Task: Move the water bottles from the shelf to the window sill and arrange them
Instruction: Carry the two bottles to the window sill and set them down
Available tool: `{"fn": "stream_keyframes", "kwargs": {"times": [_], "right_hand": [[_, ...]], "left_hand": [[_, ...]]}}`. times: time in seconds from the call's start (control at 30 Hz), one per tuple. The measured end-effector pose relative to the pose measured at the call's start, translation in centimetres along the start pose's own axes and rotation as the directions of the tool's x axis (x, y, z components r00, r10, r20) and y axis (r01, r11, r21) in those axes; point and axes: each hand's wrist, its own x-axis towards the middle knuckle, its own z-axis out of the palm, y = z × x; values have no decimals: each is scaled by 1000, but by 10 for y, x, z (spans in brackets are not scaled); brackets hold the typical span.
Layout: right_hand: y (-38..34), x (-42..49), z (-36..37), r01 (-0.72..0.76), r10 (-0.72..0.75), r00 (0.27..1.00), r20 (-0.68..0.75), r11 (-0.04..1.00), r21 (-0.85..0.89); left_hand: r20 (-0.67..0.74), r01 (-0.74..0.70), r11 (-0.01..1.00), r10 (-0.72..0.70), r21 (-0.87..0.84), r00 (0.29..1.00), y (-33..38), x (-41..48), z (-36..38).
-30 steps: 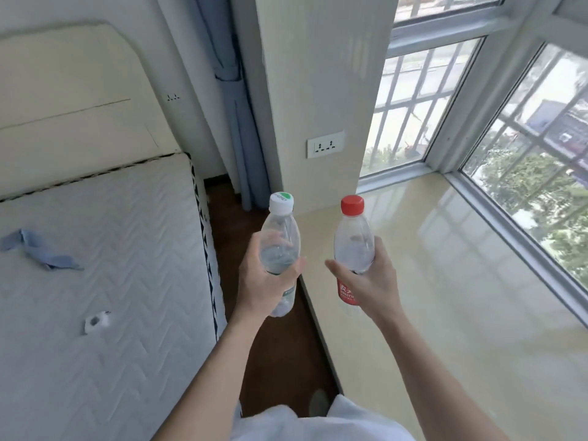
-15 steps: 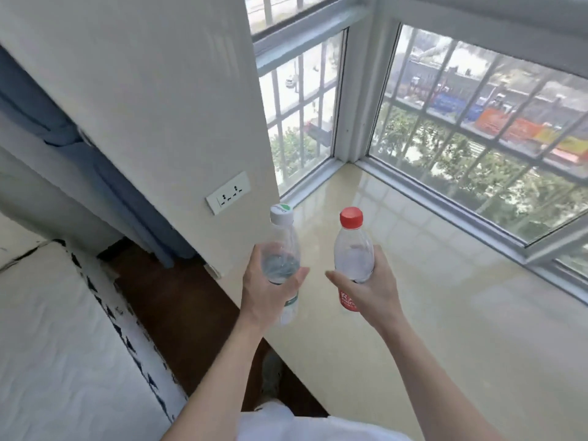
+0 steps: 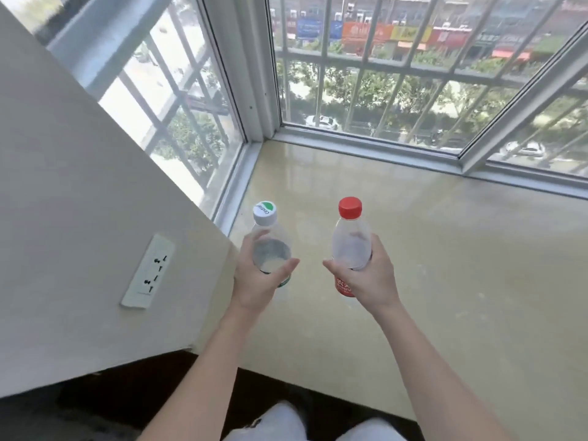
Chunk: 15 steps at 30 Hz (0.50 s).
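Fingers [image 3: 246, 249] and thumb of my left hand [image 3: 257, 281] curl round the middle of the white-cap bottle [image 3: 270, 246], the thumb lying across its near face. My right hand [image 3: 369, 275] wraps the red-cap bottle [image 3: 350, 243] the same way, at the waist just above its red label. Both bottles stand upright, side by side but apart, held in the air over the near-left part of the sill [image 3: 445, 265], and neither touches it.

The white-cap bottle seems to hold a little water low in its body. The red-cap one looks close to empty, though clear plastic makes that hard to read. I judge both light and thin-walled: a hard squeeze would dent them, and with so little inside they would tip easily once set down. The mid-body hold seems right, firm enough on smooth plastic and low enough to steer each base down flat. Both caps are on, so I expect no spill.

The sill is a wide, glossy cream slab that runs far and right to the barred window [image 3: 381, 90] wrapping the corner. Its polish may let a light bottle skate. On the left a pale wall [image 3: 79, 202] ends at the sill's edge, with a socket [image 3: 148, 272] on it. The shelf is out of view. Neither bottle is set down yet, and arranging them is not yet done.
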Motion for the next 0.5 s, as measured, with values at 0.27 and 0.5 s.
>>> {"fn": "stream_keyframes", "kwargs": {"times": [0.27,0.5], "right_hand": [[64,54,4,-68,65,987,-148,998,-16],[143,116,14,-64,55,993,-103,995,-80]], "left_hand": [[158,139,990,-135,-14,978,-64,63,42],[186,130,989,-140,64,973,-150,121,71]]}}
